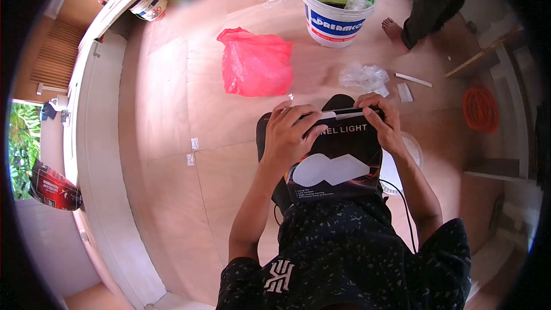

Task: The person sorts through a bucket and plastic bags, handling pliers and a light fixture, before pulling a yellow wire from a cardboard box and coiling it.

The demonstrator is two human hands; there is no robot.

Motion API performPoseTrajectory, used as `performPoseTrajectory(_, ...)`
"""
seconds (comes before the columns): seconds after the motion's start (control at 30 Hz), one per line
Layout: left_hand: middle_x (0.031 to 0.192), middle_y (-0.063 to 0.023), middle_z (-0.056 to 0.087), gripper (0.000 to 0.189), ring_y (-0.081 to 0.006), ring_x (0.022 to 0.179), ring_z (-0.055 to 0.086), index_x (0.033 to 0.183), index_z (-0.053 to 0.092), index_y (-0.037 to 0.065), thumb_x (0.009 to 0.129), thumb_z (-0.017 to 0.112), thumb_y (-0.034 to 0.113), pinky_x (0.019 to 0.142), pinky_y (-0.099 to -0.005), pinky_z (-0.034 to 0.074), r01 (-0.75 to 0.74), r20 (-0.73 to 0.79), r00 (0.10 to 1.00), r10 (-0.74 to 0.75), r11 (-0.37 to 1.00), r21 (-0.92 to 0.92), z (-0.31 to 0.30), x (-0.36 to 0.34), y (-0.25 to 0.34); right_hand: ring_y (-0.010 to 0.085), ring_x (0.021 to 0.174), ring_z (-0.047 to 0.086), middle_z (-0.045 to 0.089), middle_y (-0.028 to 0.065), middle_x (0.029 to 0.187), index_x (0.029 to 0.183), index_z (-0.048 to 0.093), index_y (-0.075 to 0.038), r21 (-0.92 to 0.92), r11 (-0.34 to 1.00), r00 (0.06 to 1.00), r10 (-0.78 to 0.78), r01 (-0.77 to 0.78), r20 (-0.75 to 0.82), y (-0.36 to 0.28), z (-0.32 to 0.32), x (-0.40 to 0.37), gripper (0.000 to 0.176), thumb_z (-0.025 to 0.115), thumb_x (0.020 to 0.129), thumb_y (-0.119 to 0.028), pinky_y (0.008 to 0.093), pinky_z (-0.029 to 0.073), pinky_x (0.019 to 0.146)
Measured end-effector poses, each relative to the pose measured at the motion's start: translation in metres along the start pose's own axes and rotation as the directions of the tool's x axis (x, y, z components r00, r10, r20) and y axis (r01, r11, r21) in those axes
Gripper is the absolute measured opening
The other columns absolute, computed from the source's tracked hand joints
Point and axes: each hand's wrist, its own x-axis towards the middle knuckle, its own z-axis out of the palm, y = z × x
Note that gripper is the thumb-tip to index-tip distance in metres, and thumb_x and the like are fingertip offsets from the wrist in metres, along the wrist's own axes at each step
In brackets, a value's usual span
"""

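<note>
A black cardboard panel light box, printed with white lamp shapes and lettering, rests on my lap. My left hand curls over its top left corner, fingers bent and thumb pressed on the printed front. At the top right corner, my right hand pinches the edge between thumb and fingers. Between the hands a narrow white strip shows along the top edge of the box. My palms hide both upper corners.
A pink plastic bag lies ahead on the floor, near a paint bucket filled with bags. Clear plastic wrap and a white stick lie to the right. A person's bare foot stands beyond; orange coiled tubing is far right.
</note>
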Motion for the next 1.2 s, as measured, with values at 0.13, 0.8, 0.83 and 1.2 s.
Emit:
performPoseTrajectory(0.13,0.090,0.0002,0.063,0.019,-0.0182,0.080,0.060,0.081,0.066,0.009,0.065,0.075,0.016,0.076,-0.0332,0.046,-0.026,0.009,1.000,0.026,1.000,-0.002,-0.004,-0.001,0.003,0.0139,0.088,0.052,0.057,0.0064,0.093,0.089,0.055,-0.003,0.055,0.997,0.998,0.057,-0.057,-0.008,-0.001,0.002,-0.002,0.015,0.053,0.088,-0.018,0.0277,0.039,0.080)
performPoseTrajectory(0.8,0.085,-0.0068,0.063,0.022,-0.0256,0.081,0.060,0.089,0.064,0.006,0.068,0.071,0.009,0.071,-0.0342,0.047,0.152,0.135,0.984,-0.120,0.953,-0.262,-0.022,0.012,0.003,0.0176,0.080,0.055,0.060,0.0089,0.083,0.067,0.060,-0.002,0.105,0.994,0.991,0.004,-0.018,0.132,-0.019,-0.009,0.004,0.016,0.067,0.076,-0.013,0.0299,0.042,0.074)
performPoseTrajectory(0.83,0.088,-0.0080,0.063,0.022,-0.0266,0.082,0.060,0.092,0.063,0.006,0.071,0.069,0.012,0.072,-0.0344,0.047,0.169,0.229,0.967,-0.109,0.950,-0.261,-0.023,0.014,0.000,0.0176,0.080,0.055,0.060,0.0089,0.083,0.067,0.060,-0.002,0.125,0.992,0.986,-0.020,-0.001,0.166,-0.020,-0.008,0.007,0.016,0.067,0.076,-0.013,0.0299,0.042,0.074)
performPoseTrajectory(1.2,0.091,-0.0104,0.063,0.028,-0.0299,0.082,0.060,0.095,0.063,0.005,0.071,0.066,0.020,0.075,-0.0373,0.047,0.072,0.477,0.878,0.038,0.975,-0.209,-0.003,0.026,0.006,0.0365,0.098,0.057,0.058,0.0226,0.107,0.106,0.050,-0.004,-0.607,0.782,0.728,0.336,0.138,0.597,-0.088,-0.010,0.056,0.053,0.075,0.064,-0.024,0.0423,0.047,0.080)
